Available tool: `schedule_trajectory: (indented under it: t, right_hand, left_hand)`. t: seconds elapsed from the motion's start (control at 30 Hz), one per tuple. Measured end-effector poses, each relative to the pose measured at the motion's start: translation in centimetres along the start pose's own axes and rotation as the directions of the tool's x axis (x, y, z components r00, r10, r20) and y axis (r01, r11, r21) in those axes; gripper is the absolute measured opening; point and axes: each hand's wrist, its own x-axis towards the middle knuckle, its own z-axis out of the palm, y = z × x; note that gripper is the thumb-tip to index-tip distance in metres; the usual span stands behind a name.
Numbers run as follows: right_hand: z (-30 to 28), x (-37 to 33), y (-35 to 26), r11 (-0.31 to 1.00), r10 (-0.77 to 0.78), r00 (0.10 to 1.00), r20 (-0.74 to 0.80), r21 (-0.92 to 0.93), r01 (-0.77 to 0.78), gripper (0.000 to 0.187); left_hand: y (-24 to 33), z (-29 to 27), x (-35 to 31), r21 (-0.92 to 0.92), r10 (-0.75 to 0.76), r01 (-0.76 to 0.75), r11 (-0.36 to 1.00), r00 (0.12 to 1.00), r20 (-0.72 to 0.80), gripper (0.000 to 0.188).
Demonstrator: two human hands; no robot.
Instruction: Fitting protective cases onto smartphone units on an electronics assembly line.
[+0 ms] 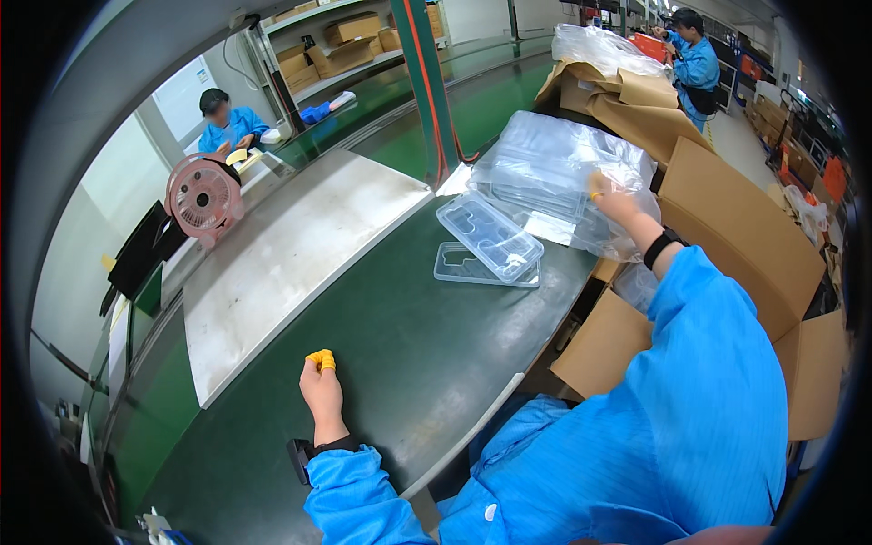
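Note:
My left hand point(322, 391) is closed above the green belt surface point(409, 336), yellow covers on its fingertips, with nothing visible in it. At the far right, my right hand point(618, 202) reaches over a clear plastic bag point(563, 150) that holds a stack of clear plastic trays. Motion smears its fingers, so whether they grip the bag or a tray I cannot tell. Two loose trays lie on the belt in front of the bag: the upper tray point(490, 234) rests askew across the lower tray point(454, 265).
An open cardboard box point(740, 227) stands right of the belt, beside my right arm. A white panel point(291, 263) lies along the left, near a pink fan point(203, 198). A green post point(422, 82) rises beyond. One person point(232, 123) sits far left; another point(692, 68) stands far right.

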Motion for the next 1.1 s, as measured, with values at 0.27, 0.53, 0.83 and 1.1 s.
schedule_trajectory:
  t: [0.27, 0.53, 0.83, 1.1]
  right_hand:
    - [-4.0, -4.3, -7.3, 0.991, -0.134, 0.982, 0.133, -0.005, 0.136, 0.034]
    - [-4.0, -0.3, 1.3, 0.909, 0.316, 0.936, 0.156, -0.333, -0.252, 0.047]
    - [-2.4, 3.6, 3.8, 0.905, 0.310, 0.950, 0.034, -0.317, -0.284, 0.057]
    - [-2.4, 5.1, -1.1, 0.866, 0.497, 0.864, -0.075, -0.011, -0.500, 0.083]
  left_hand:
    - [-0.4, 0.0, -0.2, -0.024, 0.014, -0.014, 1.000, 1.000, -0.008, 0.018]
    - [0.1, -0.2, -0.4, 0.006, 0.008, -0.008, 1.000, 1.000, 0.005, 0.017]
    - [-0.3, 0.0, -0.3, -0.031, 0.005, -0.005, 1.000, 1.000, -0.006, 0.016]
    - [0.5, -0.2, -0.5, 0.009, -0.003, 0.004, 1.000, 1.000, -0.001, 0.018]
